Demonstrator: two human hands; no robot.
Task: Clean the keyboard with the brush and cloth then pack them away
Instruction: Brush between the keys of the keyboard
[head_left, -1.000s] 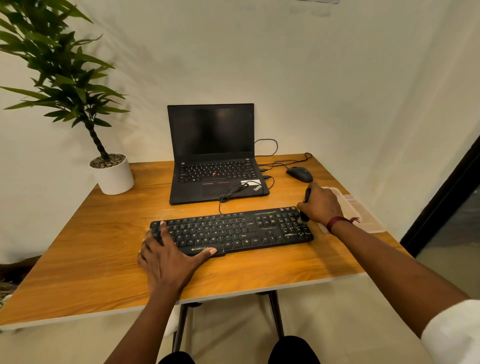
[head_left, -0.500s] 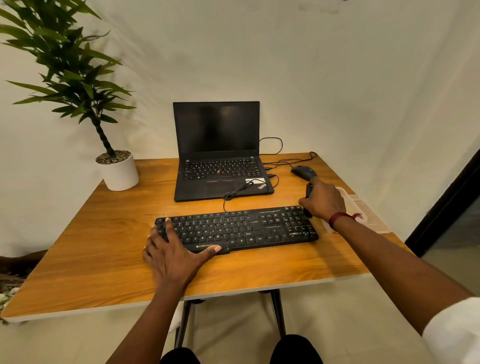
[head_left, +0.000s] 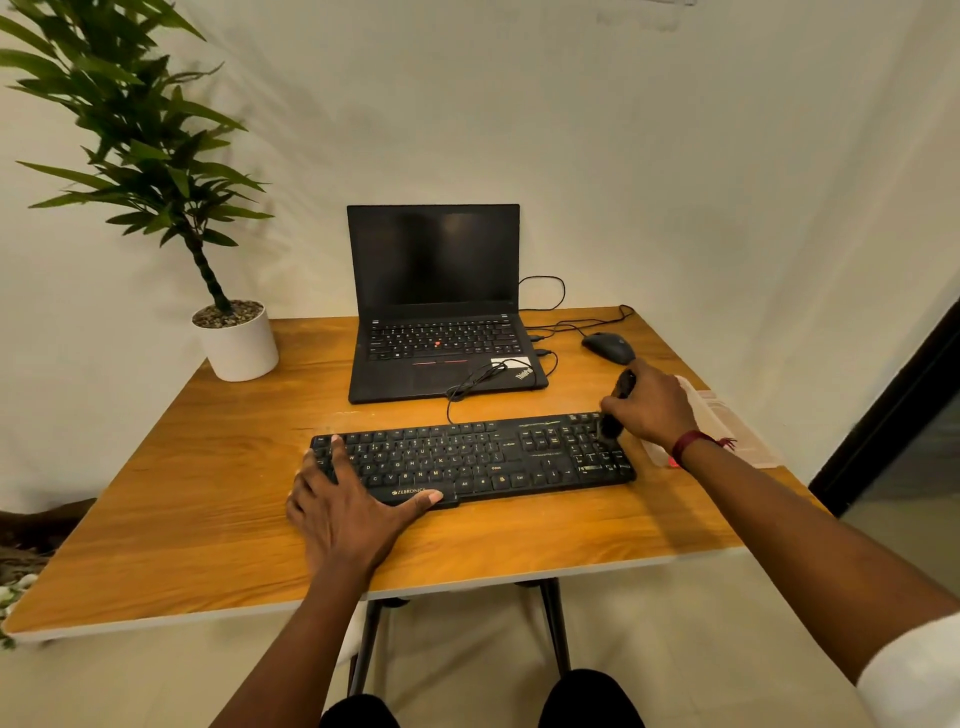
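Observation:
A black keyboard (head_left: 483, 457) lies across the middle of the wooden table (head_left: 208, 509). My left hand (head_left: 348, 504) rests flat on its left end, fingers spread over the keys, thumb along the front edge. My right hand (head_left: 649, 405) grips a black brush (head_left: 623, 385) at the keyboard's far right end. The handle sticks up past my fingers and the bristles touch the number pad keys. A clear plastic case (head_left: 727, 426) lies on the table behind my right wrist, partly hidden. I cannot make out a cloth.
An open black laptop (head_left: 436, 312) stands behind the keyboard, its cables trailing right to a black mouse (head_left: 608, 347). A potted plant in a white pot (head_left: 239, 348) stands at the table's far left corner. A wall runs close behind.
My right hand with the brush has shifted slightly over the keyboard's right end, from the edge onto the number pad. My left hand has stayed put. The camera moved a little.

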